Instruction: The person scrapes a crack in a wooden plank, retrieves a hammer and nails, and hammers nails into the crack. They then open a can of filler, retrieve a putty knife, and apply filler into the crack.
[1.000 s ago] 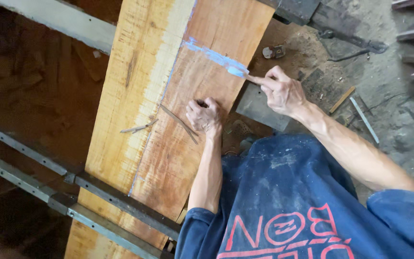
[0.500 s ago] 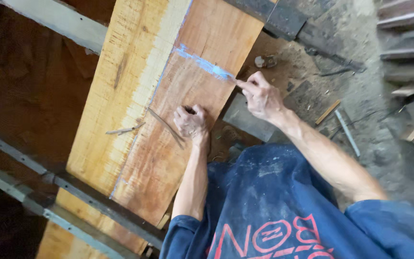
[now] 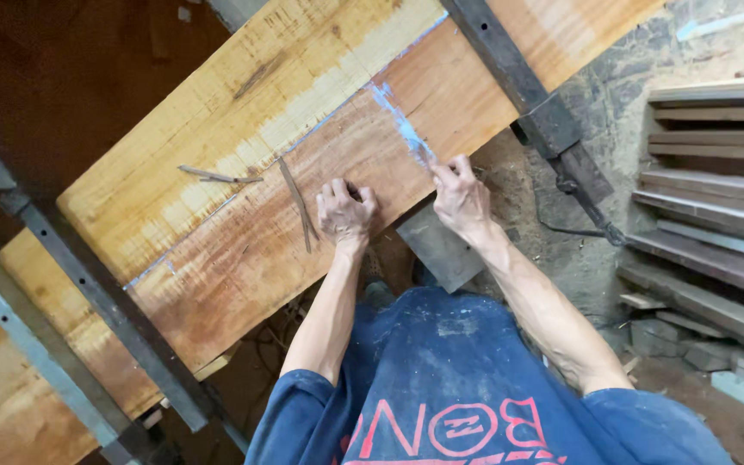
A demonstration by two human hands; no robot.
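— Reddish-brown wood, was it, that plank (image 3: 243, 258)?

— Reddish on the near half, pale yellow on the far half, with wavy grain and a thin blue line along the length where the colours met. A broader blue chalk mark (image 3: 402, 125) ran crosswise from that line towards the near edge. The plank lay slanted across dark metal rails (image 3: 88, 284).

— And the hands?

— The left hand (image 3: 344, 211) rested on the red part near the edge, fingers curled; whether that grip held anything could not be told. The right hand (image 3: 460, 194) sat at the near end of the chalk mark, fingertips pinched together on something too small to make out.

— Anything else on the wood?

— A few thin dark splinters (image 3: 299, 202) just left of the left hand. A grey flat piece (image 3: 437, 250) lay below the plank's edge, under the right wrist.
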